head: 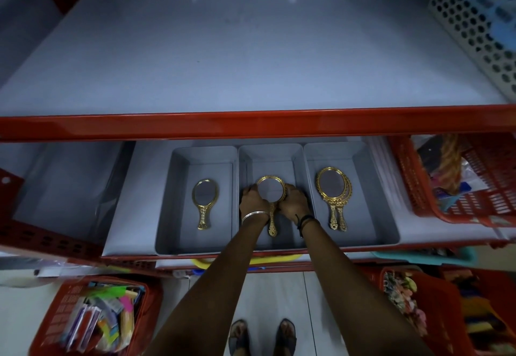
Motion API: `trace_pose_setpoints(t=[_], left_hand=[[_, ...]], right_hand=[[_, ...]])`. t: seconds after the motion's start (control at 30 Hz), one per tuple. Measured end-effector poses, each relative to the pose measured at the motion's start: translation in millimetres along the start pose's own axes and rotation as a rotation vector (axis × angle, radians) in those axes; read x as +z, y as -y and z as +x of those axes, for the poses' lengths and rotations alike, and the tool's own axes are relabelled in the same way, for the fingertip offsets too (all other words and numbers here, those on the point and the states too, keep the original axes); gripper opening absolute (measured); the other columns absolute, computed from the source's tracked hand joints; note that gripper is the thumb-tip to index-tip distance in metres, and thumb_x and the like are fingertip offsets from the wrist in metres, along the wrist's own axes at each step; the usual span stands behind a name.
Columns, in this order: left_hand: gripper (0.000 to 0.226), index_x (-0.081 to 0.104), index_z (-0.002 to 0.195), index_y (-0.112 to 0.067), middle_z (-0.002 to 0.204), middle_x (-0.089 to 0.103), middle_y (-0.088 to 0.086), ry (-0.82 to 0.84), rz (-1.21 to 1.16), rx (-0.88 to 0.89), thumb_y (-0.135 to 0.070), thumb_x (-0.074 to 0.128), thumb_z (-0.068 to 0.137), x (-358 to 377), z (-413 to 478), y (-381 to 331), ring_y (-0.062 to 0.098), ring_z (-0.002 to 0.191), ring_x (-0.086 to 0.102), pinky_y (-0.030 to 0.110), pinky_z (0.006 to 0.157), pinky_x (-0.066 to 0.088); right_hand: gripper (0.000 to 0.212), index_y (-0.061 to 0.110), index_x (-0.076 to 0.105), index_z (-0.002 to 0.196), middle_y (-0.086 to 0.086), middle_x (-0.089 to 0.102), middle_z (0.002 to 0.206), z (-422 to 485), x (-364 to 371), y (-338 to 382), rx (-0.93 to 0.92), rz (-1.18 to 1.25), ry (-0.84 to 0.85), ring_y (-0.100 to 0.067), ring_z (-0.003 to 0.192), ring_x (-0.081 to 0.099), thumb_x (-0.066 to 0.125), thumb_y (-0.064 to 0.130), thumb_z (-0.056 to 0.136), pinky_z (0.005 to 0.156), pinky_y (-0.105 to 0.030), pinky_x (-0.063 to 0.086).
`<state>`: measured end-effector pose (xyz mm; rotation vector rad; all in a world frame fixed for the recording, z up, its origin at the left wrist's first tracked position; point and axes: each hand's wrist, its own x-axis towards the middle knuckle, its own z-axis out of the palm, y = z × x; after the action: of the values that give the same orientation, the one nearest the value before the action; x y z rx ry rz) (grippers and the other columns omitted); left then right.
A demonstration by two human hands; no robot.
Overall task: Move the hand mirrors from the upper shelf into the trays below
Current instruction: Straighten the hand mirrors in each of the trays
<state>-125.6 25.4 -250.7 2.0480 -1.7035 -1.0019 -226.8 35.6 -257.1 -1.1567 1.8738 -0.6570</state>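
The upper shelf [251, 56] lay bare above its red edge [251, 125]. Below sat three grey trays side by side: left tray [170, 232], middle tray [290, 239], right tray [371, 230]. Stacked mirrors [333, 195] lay in the right tray, one mirror [205, 202] in the left. In the middle tray, the left hand [252, 199] and right hand [294, 202] gripped a round mirror [271, 191] by its rim, fingers curled against both sides.

Three grey trays [351, 239]; four gold hand mirrors [205, 202] visible, one left, one middle, two stacked right; two hands [252, 202]; three red baskets [418, 188]; one white perforated basket [474, 34]
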Motion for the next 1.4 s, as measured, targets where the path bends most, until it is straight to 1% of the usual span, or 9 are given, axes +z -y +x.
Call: trace_pose_setpoints(t=[0.47, 0.7, 1.07, 1.17, 1.27, 1.3, 1.33, 1.37, 1.4], left_hand=[[0.038, 0.056, 0.125, 0.0, 0.126, 0.059, 0.021, 0.002, -0.021, -0.018, -0.001, 0.049, 0.088, -0.4, -4.9, -2.1, 0.035, 0.115, 0.059, 0.04, 0.092, 0.051], [0.04, 0.056, 0.125, 0.001, 0.126, 0.059, 0.022, -0.009, -0.03, -0.026, -0.001, 0.051, 0.085, -2.7, -11.4, -7.9, 0.037, 0.116, 0.058, 0.041, 0.092, 0.049], [0.035, 0.059, 0.121, 0.001, 0.123, 0.063, 0.021, -0.009, -0.045, -0.044, -0.004, 0.052, 0.087, -4.2, -12.6, -8.1, 0.035, 0.113, 0.061, 0.039, 0.09, 0.052], [0.033, 0.056, 0.121, 0.002, 0.124, 0.061, 0.022, -0.018, -0.021, -0.055, -0.003, 0.049, 0.089, -7.0, -14.0, -7.6, 0.036, 0.113, 0.06, 0.039, 0.089, 0.052], [0.037, 0.051, 0.125, 0.004, 0.128, 0.055, 0.024, -0.029, 0.007, -0.07, 0.001, 0.047, 0.088, -17.4, -18.9, -13.0, 0.038, 0.113, 0.058, 0.04, 0.09, 0.05], [0.037, 0.05, 0.124, 0.005, 0.128, 0.053, 0.024, -0.047, 0.013, -0.066, 0.002, 0.046, 0.088, -21.9, -20.5, -16.2, 0.038, 0.113, 0.058, 0.04, 0.09, 0.05], [0.036, 0.051, 0.123, 0.005, 0.128, 0.053, 0.024, -0.076, 0.011, -0.052, 0.002, 0.045, 0.088, -27.0, -22.7, -20.2, 0.039, 0.112, 0.058, 0.04, 0.09, 0.049], [0.035, 0.052, 0.121, 0.006, 0.126, 0.054, 0.025, -0.108, -0.01, -0.024, 0.003, 0.043, 0.088, -31.3, -24.9, -24.7, 0.04, 0.111, 0.058, 0.041, 0.089, 0.049], [0.034, 0.055, 0.119, 0.006, 0.125, 0.055, 0.025, -0.133, -0.041, 0.014, 0.003, 0.042, 0.088, -33.6, -24.8, -28.3, 0.04, 0.11, 0.059, 0.04, 0.089, 0.049]], right_hand=[[0.039, 0.002, 0.062, 0.118, -0.017, 0.067, 0.118, 0.7, -3.1, -1.6, 0.061, 0.01, 0.045, -0.031, 0.111, 0.062, 0.059, -0.003, 0.08, 0.085, -0.025, 0.047], [0.036, 0.002, 0.063, 0.117, -0.016, 0.068, 0.118, 2.3, -1.8, -1.5, 0.065, -0.043, 0.029, -0.029, 0.109, 0.063, 0.058, -0.001, 0.081, 0.079, -0.018, 0.042], [0.035, 0.001, 0.062, 0.116, -0.016, 0.068, 0.116, -2.3, -5.4, 2.3, 0.095, -0.028, 0.033, -0.031, 0.108, 0.063, 0.059, 0.002, 0.08, 0.076, -0.02, 0.043], [0.036, -0.002, 0.057, 0.118, -0.018, 0.065, 0.12, -6.0, -9.5, 5.6, 0.101, -0.055, 0.006, -0.033, 0.11, 0.061, 0.06, 0.007, 0.083, 0.078, -0.025, 0.047], [0.042, -0.005, 0.046, 0.127, -0.023, 0.056, 0.128, -14.7, -19.6, 13.2, 0.12, -0.051, -0.005, -0.037, 0.118, 0.055, 0.057, 0.007, 0.088, 0.091, -0.036, 0.048], [0.037, -0.003, 0.049, 0.123, -0.023, 0.058, 0.119, -17.7, -24.0, 15.8, 0.097, -0.049, -0.014, -0.035, 0.112, 0.057, 0.056, 0.008, 0.089, 0.086, -0.036, 0.05], [0.024, 0.002, 0.053, 0.112, -0.02, 0.061, 0.104, -19.3, -28.1, 16.1, 0.066, -0.043, -0.029, -0.032, 0.097, 0.061, 0.055, 0.008, 0.088, 0.073, -0.033, 0.051], [0.007, 0.008, 0.052, 0.095, -0.013, 0.059, 0.085, -22.6, -34.4, 17.2, 0.028, -0.024, -0.053, -0.027, 0.078, 0.06, 0.053, 0.007, 0.087, 0.058, -0.028, 0.047], [0.006, 0.01, 0.048, 0.085, -0.007, 0.053, 0.073, -22.8, -39.6, 15.8, -0.007, 0.005, -0.084, -0.021, 0.065, 0.054, 0.053, 0.007, 0.086, 0.051, -0.024, 0.04]])
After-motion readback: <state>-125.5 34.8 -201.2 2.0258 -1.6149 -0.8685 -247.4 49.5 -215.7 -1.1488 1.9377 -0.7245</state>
